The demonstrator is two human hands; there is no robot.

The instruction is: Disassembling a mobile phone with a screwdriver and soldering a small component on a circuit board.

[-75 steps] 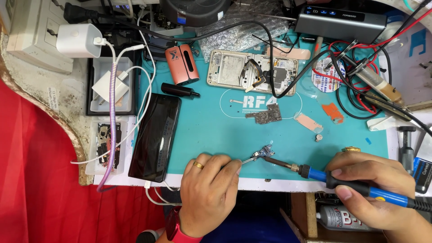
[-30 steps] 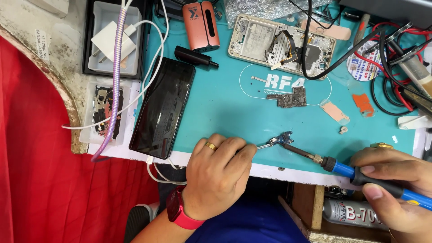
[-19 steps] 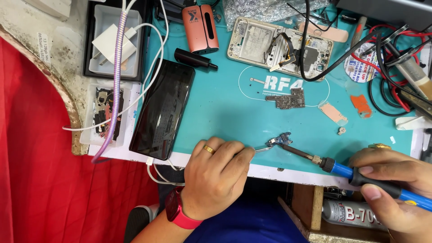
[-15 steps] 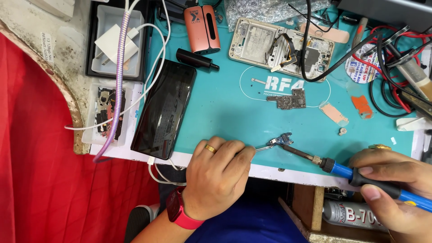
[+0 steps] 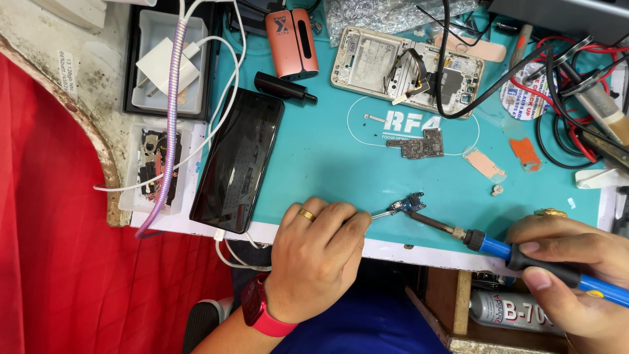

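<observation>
Our left hand [image 5: 316,255] pinches tweezers [image 5: 382,213] shut on a small blue board [image 5: 407,206], just below the loose circuit board [image 5: 415,143]. Our right hand [image 5: 576,278] is wrapped closed around the blue soldering iron [image 5: 524,257], tip touching that small board.

"What can't you make out?"

"My right hand [image 5: 576,275] runs off the frame's right and bottom edges, and the soldering iron [image 5: 524,259] handle goes with it. My left hand [image 5: 314,259] covers most of the tweezers [image 5: 381,213]; only the tips show."

"And the small board [image 5: 407,206] they pinch?"

"Too tiny to read its parts. The glue tube [image 5: 508,314] sits half behind my right hand."
</observation>
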